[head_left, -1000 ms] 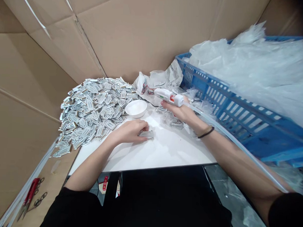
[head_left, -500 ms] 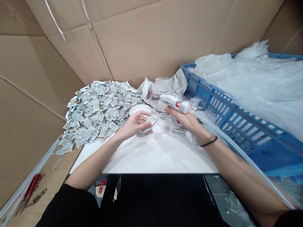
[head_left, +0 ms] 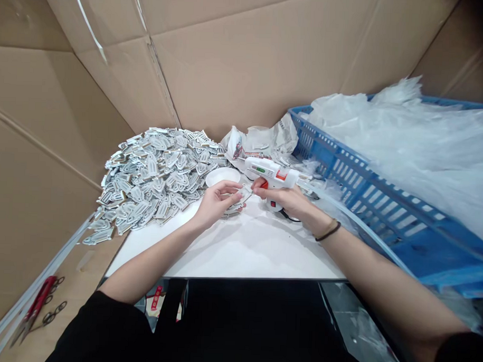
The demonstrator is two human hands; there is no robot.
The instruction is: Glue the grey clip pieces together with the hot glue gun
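Observation:
My right hand [head_left: 286, 199] is wrapped around the handle of a white glue gun [head_left: 271, 172] with red parts, its nozzle pointing left. My left hand [head_left: 219, 201] pinches a small flat grey-white cut-out piece [head_left: 245, 193] above the white tabletop [head_left: 231, 254]. The right fingertips are right at the piece's edge; whether they grip it too, I cannot tell. Behind my left hand stands a white bowl [head_left: 222, 176]. A large heap of similar cut-out pieces [head_left: 158, 173] lies to the left.
At the right, a blue plastic crate [head_left: 345, 163] holds clear plastic bags [head_left: 405, 150]. Crumpled printed plastic [head_left: 266, 139] lies at the back. Red-handled scissors [head_left: 39, 303] lie at lower left. Cardboard walls [head_left: 249, 70] enclose the back and left.
My right hand has brought the glue gun left and turned it so its handle shows. Its fingertips now meet the piece in my left hand, which has stayed nearly in place.

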